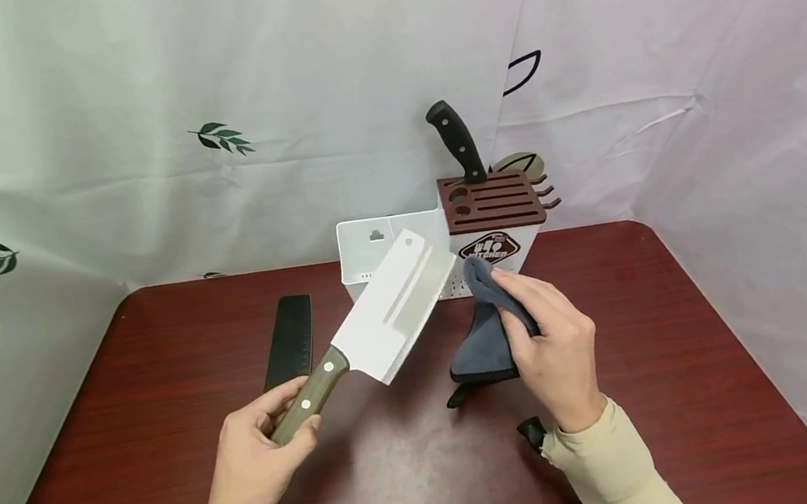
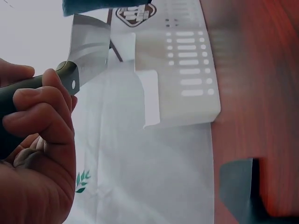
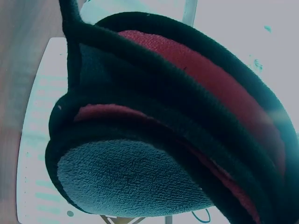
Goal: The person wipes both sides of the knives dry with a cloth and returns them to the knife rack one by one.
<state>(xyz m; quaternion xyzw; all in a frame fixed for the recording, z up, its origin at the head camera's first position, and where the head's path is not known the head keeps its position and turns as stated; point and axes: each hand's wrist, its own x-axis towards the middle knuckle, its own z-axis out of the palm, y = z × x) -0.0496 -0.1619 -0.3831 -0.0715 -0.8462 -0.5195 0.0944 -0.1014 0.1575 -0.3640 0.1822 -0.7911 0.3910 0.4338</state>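
Observation:
My left hand (image 1: 255, 455) grips the brown handle (image 1: 311, 394) of a cleaver (image 1: 389, 321), thumb along the near side. The broad blade tilts up and to the right above the table, its edge facing right. A folded blue-grey cloth (image 1: 486, 344) with dark trim is pinched in my right hand (image 1: 555, 347), just right of the blade's far corner. Whether cloth and steel touch, I cannot tell. In the right wrist view the cloth (image 3: 121, 177) fills most of the picture, showing red between its folds and hiding the right fingers.
Behind the cleaver stands a white holder (image 1: 365, 248) with a brown slotted top (image 1: 496, 203). One black-handled knife (image 1: 458, 140) is upright in it, and hooks stick out on its right. A flat black sheath-like piece (image 1: 291, 337) lies on the red-brown table (image 1: 182, 355) at left.

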